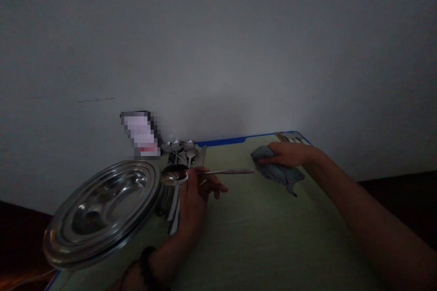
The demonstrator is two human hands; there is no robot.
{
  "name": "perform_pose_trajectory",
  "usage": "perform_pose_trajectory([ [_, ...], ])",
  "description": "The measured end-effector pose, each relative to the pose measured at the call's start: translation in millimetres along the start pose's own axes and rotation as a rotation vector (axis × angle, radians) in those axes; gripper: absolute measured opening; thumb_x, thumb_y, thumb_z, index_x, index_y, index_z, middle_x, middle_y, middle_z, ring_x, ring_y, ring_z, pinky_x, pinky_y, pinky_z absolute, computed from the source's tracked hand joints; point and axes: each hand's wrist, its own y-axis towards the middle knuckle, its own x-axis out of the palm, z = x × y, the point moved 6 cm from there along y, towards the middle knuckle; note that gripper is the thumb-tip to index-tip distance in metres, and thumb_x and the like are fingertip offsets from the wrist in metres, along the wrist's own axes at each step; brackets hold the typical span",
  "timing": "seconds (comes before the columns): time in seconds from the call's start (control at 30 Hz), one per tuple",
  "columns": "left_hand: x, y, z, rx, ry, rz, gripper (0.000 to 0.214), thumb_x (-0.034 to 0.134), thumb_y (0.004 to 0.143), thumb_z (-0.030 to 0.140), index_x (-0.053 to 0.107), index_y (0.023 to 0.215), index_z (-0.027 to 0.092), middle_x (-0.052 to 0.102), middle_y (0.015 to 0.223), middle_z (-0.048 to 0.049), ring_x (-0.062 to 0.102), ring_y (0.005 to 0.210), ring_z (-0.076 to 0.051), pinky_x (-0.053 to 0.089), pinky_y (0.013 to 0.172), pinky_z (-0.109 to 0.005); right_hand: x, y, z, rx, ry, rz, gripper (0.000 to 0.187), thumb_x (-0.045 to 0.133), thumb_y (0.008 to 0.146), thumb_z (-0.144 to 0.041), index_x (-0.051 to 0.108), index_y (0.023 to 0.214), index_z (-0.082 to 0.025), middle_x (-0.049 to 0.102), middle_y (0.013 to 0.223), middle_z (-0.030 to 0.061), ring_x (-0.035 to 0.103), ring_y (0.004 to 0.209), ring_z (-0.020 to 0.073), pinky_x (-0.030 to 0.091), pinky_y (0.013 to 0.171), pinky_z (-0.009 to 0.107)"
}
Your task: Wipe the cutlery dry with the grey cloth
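Note:
My left hand [196,200] is closed around a metal spoon [235,171], pinching it between thumb and fingers. The spoon's handle points right, and its bowl end lies over other cutlery on the left. In my right hand [287,153] is a bunched grey patterned cloth [278,173], gripped just off the tip of the spoon handle. Several metal spoons [189,152] rest behind my left hand, with a table knife [202,155] beside them. More cutlery handles [174,211] show along the left side of that hand, partly covered by it.
A stack of shiny metal plates [102,209] stands at the left of the green tabletop [246,236]. Behind it, a blurred-out phone-like device [141,132] leans on the grey wall [218,45]. At the far right corner lies more cutlery [292,137].

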Motion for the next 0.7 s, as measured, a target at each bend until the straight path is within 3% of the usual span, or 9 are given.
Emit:
perform_pose_trajectory([
  [0.07,1.1,-0.7,-1.9,-0.044,-0.004,-0.011,0.033,0.042,0.085,0.049,0.049,0.081,0.017,0.061,0.055,0.0017,0.063,0.047,-0.016,0.041,0.040,-0.021,-1.2,-0.2,5.0,0.064,-0.050,0.050,0.042,0.040,0.081,-0.048,0.061,0.071,-0.013,0.060,0.067,0.0053,0.052,0.057,0.0136,0.038,0.054,0.025],
  [0.17,5.4,-3.8,-7.0,-0.131,0.021,-0.060,0.036,0.043,0.083,0.052,0.049,0.079,0.016,0.061,0.052,0.0008,0.063,0.045,-0.018,0.041,0.036,-0.021,10.9,1.5,-14.8,0.003,0.021,-0.039,0.040,0.042,0.081,-0.046,0.063,0.084,-0.013,0.064,0.075,0.0066,0.057,0.065,0.0161,0.041,0.058,0.026],
  [0.2,6.7,-4.9,-8.4,-0.150,0.030,-0.077,0.037,0.044,0.083,0.052,0.049,0.079,0.016,0.061,0.052,0.0004,0.063,0.044,-0.019,0.041,0.035,-0.021,14.4,1.6,-25.9,-0.026,0.050,-0.068,0.039,0.046,0.079,-0.044,0.062,0.094,-0.012,0.066,0.085,0.0080,0.059,0.073,0.0177,0.043,0.063,0.026],
  [0.3,8.8,-7.0,-10.5,-0.177,0.041,-0.111,0.037,0.045,0.082,0.053,0.049,0.080,0.016,0.062,0.053,-0.0003,0.064,0.046,-0.020,0.043,0.034,-0.022,7.8,-1.9,-64.1,-0.157,0.128,0.060,0.049,0.051,0.077,-0.033,0.046,0.123,-0.015,0.051,0.125,0.0102,0.049,0.108,0.0200,0.038,0.087,0.028],
  [0.37,8.3,-7.1,-10.4,-0.180,0.053,-0.110,0.037,0.047,0.080,0.053,0.050,0.080,0.016,0.062,0.055,-0.0005,0.064,0.047,-0.019,0.045,0.035,-0.022,4.7,-6.3,-83.9,-0.204,0.210,0.085,0.039,0.042,0.083,-0.033,0.050,0.118,-0.017,0.055,0.119,0.0080,0.051,0.105,0.0171,0.038,0.086,0.027],
  [0.5,5.3,-6.3,-8.7,-0.180,0.113,-0.067,0.037,0.053,0.077,0.053,0.052,0.085,0.016,0.063,0.060,-0.0006,0.064,0.051,-0.018,0.047,0.039,-0.022,13.5,-10.6,-106.6,-0.282,0.160,-0.052,0.033,0.037,0.085,-0.036,0.059,0.100,-0.018,0.064,0.093,0.0061,0.056,0.080,0.0146,0.040,0.067,0.025],
  [0.6,8.7,-5.9,-8.5,-0.184,0.177,-0.116,0.041,0.049,0.078,0.054,0.051,0.095,0.017,0.064,0.065,-0.0019,0.063,0.052,-0.018,0.046,0.039,-0.023,15.5,-9.7,-105.6,-0.290,0.079,-0.079,0.030,0.034,0.086,-0.031,0.060,0.090,-0.016,0.062,0.079,0.0045,0.052,0.067,0.0116,0.036,0.058,0.023],
  [0.7,15.0,-6.1,-9.7,-0.144,0.377,-0.251,0.037,0.048,0.081,0.047,0.052,0.103,0.017,0.066,0.074,-0.0044,0.064,0.062,-0.019,0.048,0.048,-0.025,6.4,-11.3,-93.8,-0.268,0.081,-0.044,0.028,0.034,0.086,-0.026,0.060,0.087,-0.015,0.059,0.075,0.0029,0.049,0.065,0.0102,0.035,0.057,0.022],
])
